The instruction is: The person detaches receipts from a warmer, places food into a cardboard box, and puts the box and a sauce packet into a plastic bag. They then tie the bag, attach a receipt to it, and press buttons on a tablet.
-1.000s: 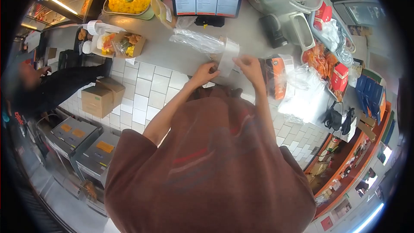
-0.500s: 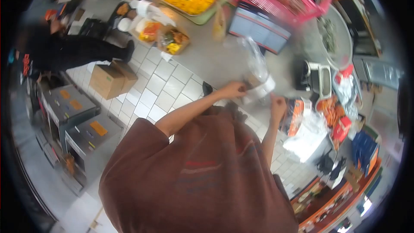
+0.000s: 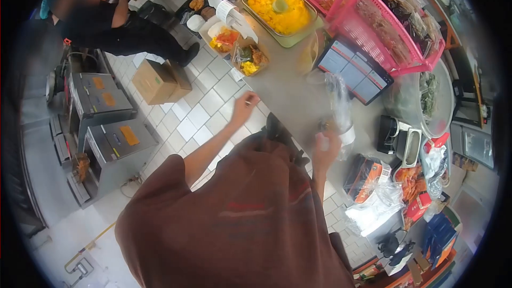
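My right hand [image 3: 326,146] is closed at the near end of a clear plastic bag [image 3: 336,96] on the steel counter [image 3: 282,93]. A white band [image 3: 347,137] crosses the bag beside my fingers, and a small whitish patch shows at my fingertips. My left hand [image 3: 246,105] is apart from the bag, over the floor by the counter's edge, its fingers curled with nothing visible in them. Nearest to it stands an open cardboard food box [image 3: 256,69] with yellow and brown food. Another open food box [image 3: 210,33] and a white paper strip [image 3: 228,13] lie beyond.
A tray of yellow food [image 3: 266,5] with a ladle stands at the back, beside pink baskets [image 3: 368,26]. A tablet [image 3: 354,69] leans before them. Plastic-wrapped packs [image 3: 368,181] lie right. On the left are a person in dark clothes [image 3: 101,26] and a cardboard carton [image 3: 152,82].
My left hand has let go of the white-banded bag and moved left, towards the food boxes. My right hand has come in against the bag. The whole view has shifted.
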A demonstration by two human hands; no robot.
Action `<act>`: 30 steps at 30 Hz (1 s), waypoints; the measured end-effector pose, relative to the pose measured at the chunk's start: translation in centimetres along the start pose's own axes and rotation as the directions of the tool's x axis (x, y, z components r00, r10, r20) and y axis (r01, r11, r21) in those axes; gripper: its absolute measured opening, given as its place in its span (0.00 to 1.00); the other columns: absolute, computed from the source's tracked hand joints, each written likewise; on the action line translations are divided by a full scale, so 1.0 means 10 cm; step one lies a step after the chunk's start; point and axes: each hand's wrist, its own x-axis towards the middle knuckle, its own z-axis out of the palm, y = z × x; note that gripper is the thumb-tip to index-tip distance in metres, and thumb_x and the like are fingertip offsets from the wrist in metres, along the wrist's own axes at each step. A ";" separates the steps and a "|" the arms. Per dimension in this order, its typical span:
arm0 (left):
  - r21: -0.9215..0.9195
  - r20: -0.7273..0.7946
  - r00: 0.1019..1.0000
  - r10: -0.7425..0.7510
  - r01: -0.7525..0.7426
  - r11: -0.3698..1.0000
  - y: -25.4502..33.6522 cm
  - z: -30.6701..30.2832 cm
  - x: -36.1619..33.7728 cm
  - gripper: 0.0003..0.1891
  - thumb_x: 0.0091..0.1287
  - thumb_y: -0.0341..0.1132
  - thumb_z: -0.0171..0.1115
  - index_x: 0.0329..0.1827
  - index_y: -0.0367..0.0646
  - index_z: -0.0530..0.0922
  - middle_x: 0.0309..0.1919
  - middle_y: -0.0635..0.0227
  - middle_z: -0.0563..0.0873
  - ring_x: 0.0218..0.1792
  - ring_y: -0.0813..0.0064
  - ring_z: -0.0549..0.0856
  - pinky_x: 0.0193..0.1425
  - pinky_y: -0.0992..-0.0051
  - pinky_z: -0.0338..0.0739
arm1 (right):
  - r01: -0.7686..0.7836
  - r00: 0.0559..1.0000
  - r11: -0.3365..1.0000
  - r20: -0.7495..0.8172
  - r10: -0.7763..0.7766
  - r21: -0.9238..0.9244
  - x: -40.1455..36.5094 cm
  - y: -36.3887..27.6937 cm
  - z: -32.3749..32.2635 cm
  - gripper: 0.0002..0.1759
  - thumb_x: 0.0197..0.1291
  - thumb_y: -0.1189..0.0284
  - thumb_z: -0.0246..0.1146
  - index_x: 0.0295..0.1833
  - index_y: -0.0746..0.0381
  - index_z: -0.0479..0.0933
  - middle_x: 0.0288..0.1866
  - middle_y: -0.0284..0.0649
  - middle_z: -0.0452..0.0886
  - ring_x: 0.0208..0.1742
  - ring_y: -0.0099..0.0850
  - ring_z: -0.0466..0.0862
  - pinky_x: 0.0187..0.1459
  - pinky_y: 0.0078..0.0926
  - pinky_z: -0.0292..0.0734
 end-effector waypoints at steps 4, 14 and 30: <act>0.306 -0.129 0.986 0.109 -0.066 0.950 -0.05 -0.52 0.35 0.09 0.69 0.32 0.63 0.49 0.42 0.82 0.38 0.66 0.88 0.39 0.74 0.86 0.39 0.75 0.77 | -0.063 0.997 0.878 -0.064 0.038 -0.474 -0.06 0.06 0.26 0.22 0.61 0.70 0.67 0.62 0.57 0.77 0.65 0.46 0.74 0.70 0.45 0.70 0.71 0.51 0.56; 0.515 0.235 0.891 0.389 -0.454 0.727 -0.17 -0.86 0.98 0.13 0.64 0.31 0.65 0.50 0.38 0.80 0.50 0.54 0.83 0.55 0.51 0.80 0.58 0.58 0.75 | -0.121 0.992 0.710 -0.104 0.068 -0.694 -0.06 0.73 -0.11 0.25 0.61 0.75 0.62 0.66 0.58 0.74 0.71 0.46 0.71 0.76 0.44 0.65 0.76 0.51 0.51; 0.268 0.660 0.518 0.544 -0.839 0.474 -0.31 -1.01 1.44 0.23 0.61 0.32 0.64 0.61 0.46 0.80 0.57 0.69 0.82 0.62 0.66 0.76 0.62 0.59 0.70 | -0.706 0.706 0.531 0.407 0.579 0.469 0.93 -1.26 2.33 0.29 0.79 0.59 0.45 0.74 0.69 0.63 0.65 0.55 0.74 0.56 0.43 0.83 0.46 0.35 0.87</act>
